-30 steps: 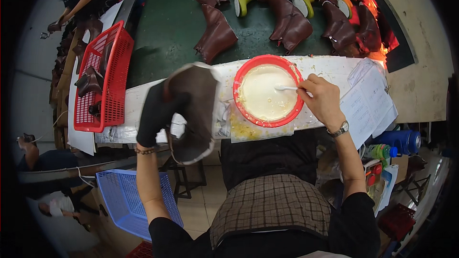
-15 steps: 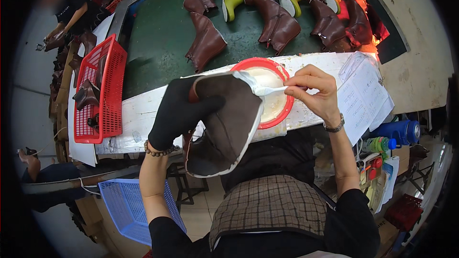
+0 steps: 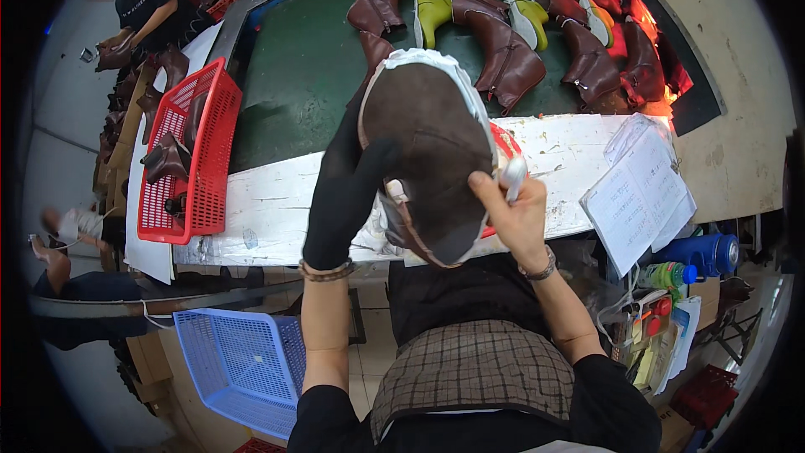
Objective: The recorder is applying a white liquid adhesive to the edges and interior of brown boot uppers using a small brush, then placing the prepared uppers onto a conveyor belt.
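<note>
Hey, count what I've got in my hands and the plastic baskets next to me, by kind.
Brown boot, gripped by the gloved left hand: 1
White-handled tool, in the right hand: 1
Plastic baskets: 2, the red basket and the blue basket
Total: 4

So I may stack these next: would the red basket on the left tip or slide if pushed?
Probably slides rather than tips: the red basket sits low and wide on the white bench. Likely light, being open mesh, though the dark boots inside add some weight.
</note>
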Available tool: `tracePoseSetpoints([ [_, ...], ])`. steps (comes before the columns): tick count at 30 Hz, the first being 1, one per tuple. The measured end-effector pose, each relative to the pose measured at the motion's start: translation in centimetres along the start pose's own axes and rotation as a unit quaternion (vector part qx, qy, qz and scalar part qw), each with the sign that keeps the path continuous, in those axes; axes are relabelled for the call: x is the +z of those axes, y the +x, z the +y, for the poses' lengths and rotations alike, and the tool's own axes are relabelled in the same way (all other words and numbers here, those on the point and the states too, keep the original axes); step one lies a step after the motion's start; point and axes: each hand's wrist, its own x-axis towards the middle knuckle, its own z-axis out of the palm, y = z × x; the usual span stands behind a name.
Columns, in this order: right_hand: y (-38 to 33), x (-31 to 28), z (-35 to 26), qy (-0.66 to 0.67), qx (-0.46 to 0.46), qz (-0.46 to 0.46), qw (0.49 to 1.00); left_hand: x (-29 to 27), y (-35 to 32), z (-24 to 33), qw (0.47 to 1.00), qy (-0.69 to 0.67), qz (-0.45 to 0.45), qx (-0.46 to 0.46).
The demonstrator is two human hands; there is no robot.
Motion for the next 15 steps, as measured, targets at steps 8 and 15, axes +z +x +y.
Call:
tracePoseSetpoints([
  [8, 1.5, 0.8, -1.4, 0.097, 0.093, 0.035, 0.99, 0.9, -9.3, -9.6, 0.949, 0.284, -0.074, 0.118],
  [15, 3.4, -5.9, 1.1, -0.322, -0.08, 0.046, 0.942, -3.1, -9.0, -9.4, 0.929, 0.325, 0.005, 0.178],
])
